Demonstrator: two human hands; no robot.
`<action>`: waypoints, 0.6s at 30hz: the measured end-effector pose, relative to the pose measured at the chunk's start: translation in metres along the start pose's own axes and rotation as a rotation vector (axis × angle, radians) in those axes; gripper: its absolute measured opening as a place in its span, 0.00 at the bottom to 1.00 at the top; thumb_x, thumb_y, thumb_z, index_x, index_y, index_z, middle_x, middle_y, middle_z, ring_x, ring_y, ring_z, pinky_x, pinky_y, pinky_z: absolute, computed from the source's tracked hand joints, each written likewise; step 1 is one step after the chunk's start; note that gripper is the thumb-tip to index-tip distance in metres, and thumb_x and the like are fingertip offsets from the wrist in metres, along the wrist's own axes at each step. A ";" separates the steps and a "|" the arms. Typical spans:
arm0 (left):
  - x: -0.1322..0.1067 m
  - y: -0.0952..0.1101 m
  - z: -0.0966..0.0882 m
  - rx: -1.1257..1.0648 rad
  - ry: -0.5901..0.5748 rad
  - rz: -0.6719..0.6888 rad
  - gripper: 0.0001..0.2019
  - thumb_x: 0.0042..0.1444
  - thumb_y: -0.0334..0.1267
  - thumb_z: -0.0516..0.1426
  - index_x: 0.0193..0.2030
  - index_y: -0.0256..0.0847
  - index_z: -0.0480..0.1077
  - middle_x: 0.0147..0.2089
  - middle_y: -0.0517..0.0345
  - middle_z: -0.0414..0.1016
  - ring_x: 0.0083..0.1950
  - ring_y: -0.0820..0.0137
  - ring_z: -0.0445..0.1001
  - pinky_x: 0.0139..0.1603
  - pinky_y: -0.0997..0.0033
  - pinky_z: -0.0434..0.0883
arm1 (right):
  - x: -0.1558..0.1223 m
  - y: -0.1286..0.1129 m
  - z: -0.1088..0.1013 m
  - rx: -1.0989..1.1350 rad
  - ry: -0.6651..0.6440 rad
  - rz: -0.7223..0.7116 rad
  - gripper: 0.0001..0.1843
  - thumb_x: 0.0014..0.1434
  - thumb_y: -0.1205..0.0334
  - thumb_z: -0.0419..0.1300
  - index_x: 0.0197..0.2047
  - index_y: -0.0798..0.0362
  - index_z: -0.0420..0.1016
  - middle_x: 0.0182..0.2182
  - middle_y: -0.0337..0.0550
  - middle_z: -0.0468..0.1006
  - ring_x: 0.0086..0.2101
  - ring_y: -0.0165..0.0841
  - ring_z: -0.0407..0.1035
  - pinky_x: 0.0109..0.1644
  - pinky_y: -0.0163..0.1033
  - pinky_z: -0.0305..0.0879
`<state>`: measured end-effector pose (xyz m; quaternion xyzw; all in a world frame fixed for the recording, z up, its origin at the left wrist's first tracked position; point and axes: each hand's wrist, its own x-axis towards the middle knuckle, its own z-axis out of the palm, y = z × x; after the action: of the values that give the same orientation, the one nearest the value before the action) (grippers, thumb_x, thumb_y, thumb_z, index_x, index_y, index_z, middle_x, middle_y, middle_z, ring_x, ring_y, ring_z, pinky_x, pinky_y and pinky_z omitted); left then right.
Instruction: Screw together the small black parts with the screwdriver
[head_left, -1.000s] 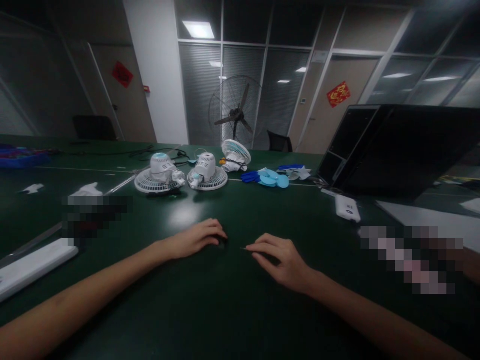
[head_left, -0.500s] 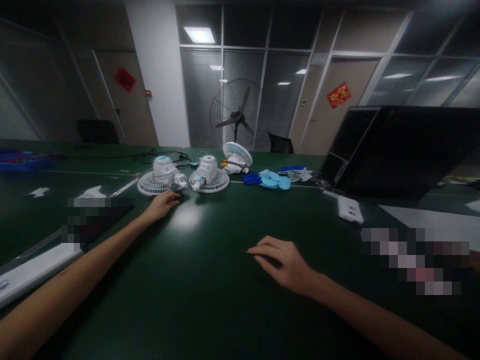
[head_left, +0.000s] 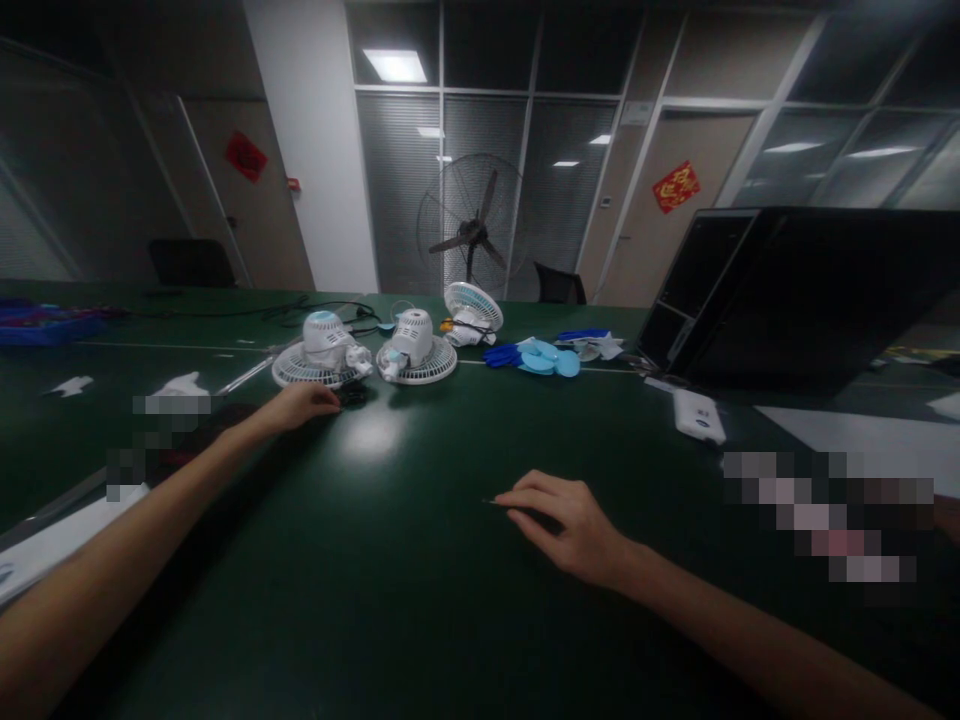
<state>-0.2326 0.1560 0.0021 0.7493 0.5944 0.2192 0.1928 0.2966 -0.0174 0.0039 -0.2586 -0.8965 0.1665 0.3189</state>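
Observation:
My left hand point(head_left: 304, 403) reaches far forward, just in front of the left small white fan point(head_left: 324, 345). Its fingers are pinched together at the edge of a dark bundle, apparently a black cord point(head_left: 355, 393). A second white fan point(head_left: 414, 350) lies face down beside the first. My right hand point(head_left: 568, 522) is low over the middle of the green table point(head_left: 420, 620). Thumb and fingers there close on a thin pointed piece point(head_left: 489, 501), too small to make out; its tip points left.
Behind stands a third white fan point(head_left: 472, 312). Light-blue fan blades point(head_left: 549, 358) and a blue glove-like item point(head_left: 504, 356) lie to its right. A large black monitor point(head_left: 810, 300) and a white box point(head_left: 698, 416) are at right. A blue tray point(head_left: 52, 328) sits far left.
My left hand has drawn back a little to the left, and more of the dark bundle shows beside its fingertips. My right hand has stayed nearly still.

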 end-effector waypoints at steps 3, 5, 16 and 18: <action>0.000 0.010 0.002 -0.015 0.067 0.034 0.27 0.50 0.66 0.64 0.42 0.45 0.84 0.44 0.52 0.86 0.48 0.52 0.81 0.50 0.62 0.74 | 0.000 0.001 0.000 -0.001 -0.007 -0.002 0.15 0.74 0.65 0.59 0.61 0.51 0.78 0.48 0.47 0.80 0.42 0.33 0.77 0.42 0.36 0.76; 0.000 0.017 0.005 -0.046 0.169 0.034 0.29 0.52 0.67 0.63 0.43 0.43 0.83 0.46 0.50 0.86 0.48 0.52 0.81 0.51 0.61 0.74 | -0.001 0.002 0.001 -0.015 -0.006 -0.006 0.15 0.73 0.65 0.60 0.61 0.50 0.78 0.47 0.46 0.80 0.42 0.34 0.77 0.43 0.37 0.76; 0.003 0.024 0.030 -0.122 0.195 -0.020 0.32 0.48 0.70 0.63 0.43 0.43 0.82 0.45 0.49 0.86 0.48 0.51 0.83 0.51 0.59 0.75 | 0.001 0.001 0.001 -0.005 -0.013 -0.005 0.15 0.73 0.66 0.60 0.61 0.51 0.78 0.48 0.46 0.80 0.43 0.33 0.77 0.45 0.38 0.76; 0.003 0.026 0.031 -0.118 0.207 -0.022 0.32 0.48 0.71 0.63 0.43 0.42 0.82 0.45 0.49 0.86 0.48 0.51 0.83 0.51 0.59 0.75 | 0.001 0.002 0.001 -0.003 -0.015 -0.010 0.15 0.73 0.65 0.59 0.61 0.51 0.78 0.48 0.46 0.80 0.42 0.33 0.77 0.44 0.37 0.76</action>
<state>-0.1938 0.1523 -0.0090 0.7033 0.6055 0.3280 0.1764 0.2961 -0.0156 0.0028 -0.2534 -0.9004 0.1655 0.3125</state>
